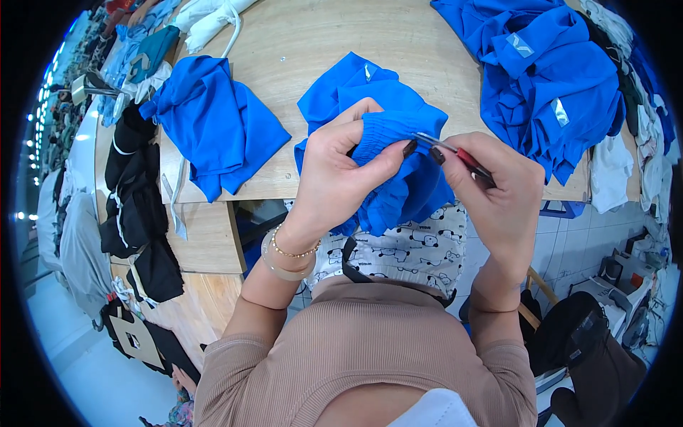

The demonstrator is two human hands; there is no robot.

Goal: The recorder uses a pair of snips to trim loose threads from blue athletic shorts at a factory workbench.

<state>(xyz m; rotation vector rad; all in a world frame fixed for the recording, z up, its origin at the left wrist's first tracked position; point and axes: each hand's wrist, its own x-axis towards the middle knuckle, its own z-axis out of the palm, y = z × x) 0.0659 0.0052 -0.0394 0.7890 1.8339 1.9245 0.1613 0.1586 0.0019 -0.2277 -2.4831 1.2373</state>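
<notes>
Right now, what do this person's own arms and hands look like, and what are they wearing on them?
Both forearms are bare below ribbed, light brown sleeves pushed up toward the elbows. The left hand has dark nail polish, and its wrist carries a pale bangle and a thin beaded gold bracelet. The right hand also has dark nails, with no jewellery visible.

Garment workshop, by the look of it. A wooden counter (299,43) is seen loaded w/ stitched blue garments: one heap (213,121) at left, a bigger pile (555,78) at far right, reflective strips shown on several pcs. Black garments (139,206) are draped off the counter's left edge, white and grey ones (612,171) stacked at right. A long row of ceiling lights (35,128) is glimpsed far left, over what looks like more cloth-laden stations.
</notes>
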